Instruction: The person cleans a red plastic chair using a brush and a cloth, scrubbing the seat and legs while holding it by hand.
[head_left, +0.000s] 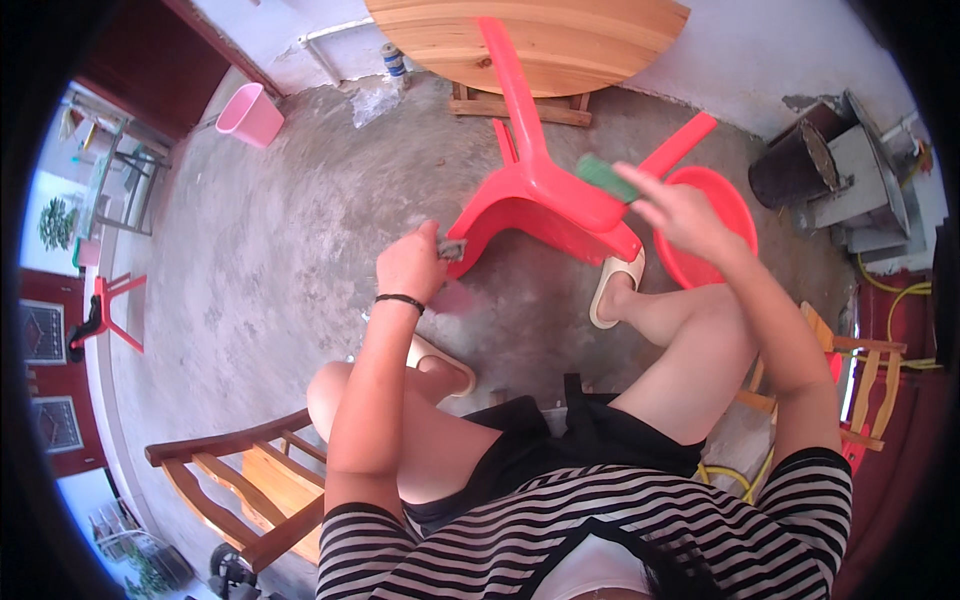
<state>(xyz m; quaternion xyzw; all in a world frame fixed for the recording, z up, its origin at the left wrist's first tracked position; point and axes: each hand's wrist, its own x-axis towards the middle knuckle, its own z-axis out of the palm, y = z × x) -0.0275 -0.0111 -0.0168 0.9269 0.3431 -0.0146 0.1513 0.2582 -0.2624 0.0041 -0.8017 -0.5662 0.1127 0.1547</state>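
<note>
My left hand (411, 262) is closed around the edge of a red plastic chair (532, 176), with a greyish cloth (451, 250) between its fingers and the chair. The chair is tipped over, its legs pointing up and away from me. In my right hand (679, 206) is a green scrubbing brush or pad (606, 177), slightly blurred, against the chair near one leg. A red plastic basin (742, 217) stands on the floor just beyond that hand, partly hidden by it.
A round wooden tabletop (525, 45) leans at the wall. A pink bin (253, 116) stands at the far left, a dark cylindrical container (791, 166) at the right. Wooden chairs flank me, one (247, 480) at lower left. A small red stool (109, 315) stands further left.
</note>
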